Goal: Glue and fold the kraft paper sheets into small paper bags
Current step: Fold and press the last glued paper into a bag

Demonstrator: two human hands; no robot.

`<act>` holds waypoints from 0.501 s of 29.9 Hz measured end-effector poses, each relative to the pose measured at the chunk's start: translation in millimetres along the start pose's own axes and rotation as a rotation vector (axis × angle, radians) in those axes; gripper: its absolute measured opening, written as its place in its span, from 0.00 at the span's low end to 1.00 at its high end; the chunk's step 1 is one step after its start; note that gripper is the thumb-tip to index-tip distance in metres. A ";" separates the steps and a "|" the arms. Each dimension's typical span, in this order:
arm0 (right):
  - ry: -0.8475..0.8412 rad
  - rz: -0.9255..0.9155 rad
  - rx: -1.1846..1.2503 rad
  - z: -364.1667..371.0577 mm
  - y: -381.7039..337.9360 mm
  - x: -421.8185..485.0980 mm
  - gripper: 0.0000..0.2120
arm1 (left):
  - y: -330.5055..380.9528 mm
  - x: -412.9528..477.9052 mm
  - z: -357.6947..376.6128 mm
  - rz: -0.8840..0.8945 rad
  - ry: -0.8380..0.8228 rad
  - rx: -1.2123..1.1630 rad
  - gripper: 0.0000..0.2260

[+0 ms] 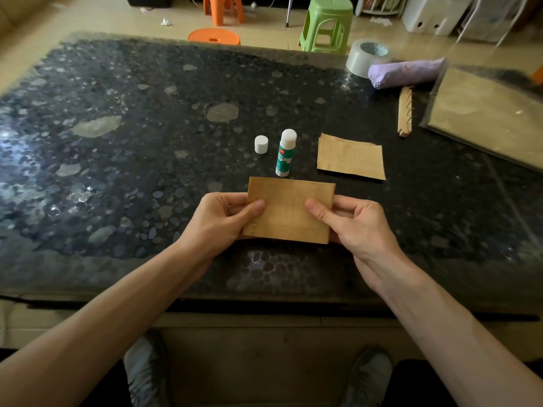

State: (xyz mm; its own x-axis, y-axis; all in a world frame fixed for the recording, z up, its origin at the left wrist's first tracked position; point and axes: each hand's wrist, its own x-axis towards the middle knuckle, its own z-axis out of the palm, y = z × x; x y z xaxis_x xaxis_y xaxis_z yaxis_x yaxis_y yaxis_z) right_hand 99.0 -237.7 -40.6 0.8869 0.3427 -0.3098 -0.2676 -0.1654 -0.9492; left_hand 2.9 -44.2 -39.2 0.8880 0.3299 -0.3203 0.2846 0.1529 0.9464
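As thumbs [256, 205] press, hands [219, 221] [358, 223] pinch paper [289, 211].

A broad dark surface [147, 148] with a glossy pattern of grey pebbles fills most of the view. Pale glare lies on its left side, and the rest sits in dim light. Beyond its far edge is a floor [102, 19] of pale beige tiles. A green plastic stool [327, 24] stands there, near the surface. An orange stool [223, 7] stands further back, and the round seat of a second orange stool [214, 36] shows just behind the edge. A crumpled white scrap [166, 22] lies on the tiles. At the upper right stands a white plastic box [432, 16].
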 end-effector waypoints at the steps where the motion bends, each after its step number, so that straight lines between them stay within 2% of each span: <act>1: 0.005 0.003 0.007 -1.3 -0.9 0.4 0.09 | 0.7 0.4 -1.1 0.003 0.004 -0.005 0.09; 9: 0.038 -0.006 0.023 -3.2 -3.3 0.9 0.06 | 1.4 0.2 -4.1 -0.005 0.008 -0.031 0.11; 15: -0.096 0.011 0.084 5.3 -1.2 -5.1 0.16 | -0.2 -2.4 2.6 -0.013 -0.049 -0.087 0.13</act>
State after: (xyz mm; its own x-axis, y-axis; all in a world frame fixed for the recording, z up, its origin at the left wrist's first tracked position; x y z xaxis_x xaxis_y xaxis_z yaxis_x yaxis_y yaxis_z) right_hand 92.8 -234.4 -38.2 0.8449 0.4286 -0.3202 -0.3112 -0.0932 -0.9458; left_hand 1.7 -47.4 -38.5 0.9016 0.2820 -0.3280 0.2653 0.2382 0.9343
